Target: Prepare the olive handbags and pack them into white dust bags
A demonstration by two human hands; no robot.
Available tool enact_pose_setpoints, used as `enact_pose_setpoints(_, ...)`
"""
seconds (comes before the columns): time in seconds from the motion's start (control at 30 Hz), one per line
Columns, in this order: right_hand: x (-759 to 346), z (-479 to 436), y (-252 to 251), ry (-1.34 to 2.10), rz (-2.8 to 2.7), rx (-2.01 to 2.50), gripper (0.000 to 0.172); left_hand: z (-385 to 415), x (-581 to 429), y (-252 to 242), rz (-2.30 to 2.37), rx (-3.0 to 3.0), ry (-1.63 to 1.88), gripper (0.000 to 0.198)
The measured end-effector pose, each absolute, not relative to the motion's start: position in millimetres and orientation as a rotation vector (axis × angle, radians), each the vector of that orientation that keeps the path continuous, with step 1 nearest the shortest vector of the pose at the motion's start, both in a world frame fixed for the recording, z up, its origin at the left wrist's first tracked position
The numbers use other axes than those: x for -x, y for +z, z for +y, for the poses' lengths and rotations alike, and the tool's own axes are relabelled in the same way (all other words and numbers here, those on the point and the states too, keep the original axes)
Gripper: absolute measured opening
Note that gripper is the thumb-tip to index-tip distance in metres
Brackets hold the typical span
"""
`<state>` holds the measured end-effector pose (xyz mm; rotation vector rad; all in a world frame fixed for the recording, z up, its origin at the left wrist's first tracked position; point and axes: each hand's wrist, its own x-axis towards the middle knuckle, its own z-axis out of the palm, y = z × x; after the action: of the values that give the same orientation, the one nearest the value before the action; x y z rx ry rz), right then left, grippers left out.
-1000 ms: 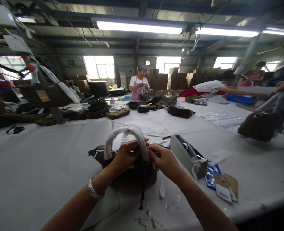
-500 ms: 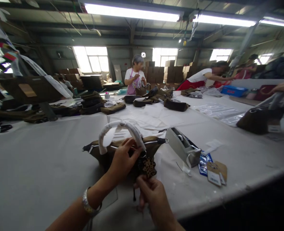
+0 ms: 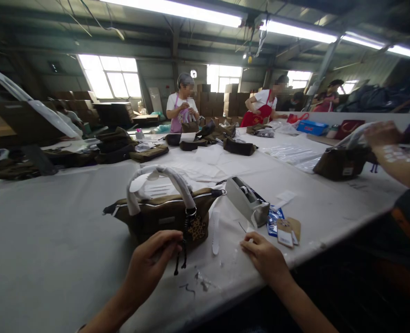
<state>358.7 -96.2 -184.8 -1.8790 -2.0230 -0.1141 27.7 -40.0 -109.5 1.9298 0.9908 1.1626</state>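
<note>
A dark olive handbag (image 3: 166, 223) with a silver zip stands upright on the table before me. White wrapping covers its handle (image 3: 180, 178). From a ring at the handle's right foot hang a leopard-print charm (image 3: 196, 228) and a black cord (image 3: 183, 259) with knotted ends. My left hand (image 3: 152, 261) is closed in front of the bag, its fingertips on the cord. To the right, my right hand (image 3: 265, 259) hovers just in front of a grey tape dispenser (image 3: 245, 199), fingers pinched together; anything between them is too small to make out.
Paper tags (image 3: 285, 232) and a blue packet (image 3: 273, 221) lie right of the dispenser. A white strip (image 3: 215, 233) and thread scraps (image 3: 201, 280) lie near the bag. A co-worker's hand (image 3: 385, 136) reaches over another bag (image 3: 342, 163) at right. More bags (image 3: 239, 146) lie across the table.
My left hand has dropped from the handle's foot to the cord. My right hand has left the charm and moved right, close to the dispenser. The view has turned rightward.
</note>
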Motion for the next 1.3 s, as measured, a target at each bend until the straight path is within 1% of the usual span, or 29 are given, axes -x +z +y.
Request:
enact_pose_setpoints(0.13, -354, -99, -179, -0.182, -2.020, 1.788, 0.028, -51, -39, -118, 0.876, -1.948, 1.051, 0.018)
enact_pose_setpoints(0.23, -337, -105, -172, -0.233, -1.997, 1.594, 0.027, -58, -54, -122, 0.847, -1.895, 0.898, 0.023)
enact_pose_setpoints(0.33, -318, -107, -163, -0.187, -2.014, 1.431, 0.026, -63, -75, -125, 0.781, -1.847, 0.715, 0.036)
enact_pose_setpoints(0.4, -315, -106, -161, -0.156, -2.003, 1.480, 0.022, -64, -88, -127, 0.729, -1.854, 0.645, 0.048)
enact_pose_setpoints(0.47, -324, -104, -164, -0.185, -1.957, 1.645, 0.021, -64, -96, -129, 0.699, -1.882, 0.631, 0.053)
enact_pose_setpoints(0.57, -350, -102, -178, -0.207, -1.951, 1.817, 0.030, -60, -98, -133, 0.718, -1.897, 0.620, 0.050)
enact_pose_setpoints(0.73, -366, -101, -194, -0.173, -2.074, 1.755, 0.040, -54, -100, -138, 0.709, -1.903, 0.594, 0.038)
enact_pose_setpoints(0.9, -361, -99, -189, -0.222, -2.087, 1.756, 0.043, -50, -101, -139, 0.689, -1.937, 0.571, 0.035)
enact_pose_setpoints(1.1, -368, -100, -185, -0.242, -2.157, 1.611, 0.038, -45, -99, -144, 0.683, -1.920, 0.598, 0.031)
enact_pose_setpoints(1.2, -344, -104, -178, -0.205, -2.070, 1.417, 0.034, -44, -106, -146, 0.671, -1.908, 0.617, 0.038)
enact_pose_setpoints(1.27, -318, -111, -166, -0.061, -1.989, 1.236, 0.030, -45, -111, -144, 0.639, -1.920, 0.617, 0.049)
enact_pose_setpoints(1.3, -305, -115, -159, 0.063, -1.939, 1.141, 0.028, -45, -113, -142, 0.614, -1.925, 0.603, 0.053)
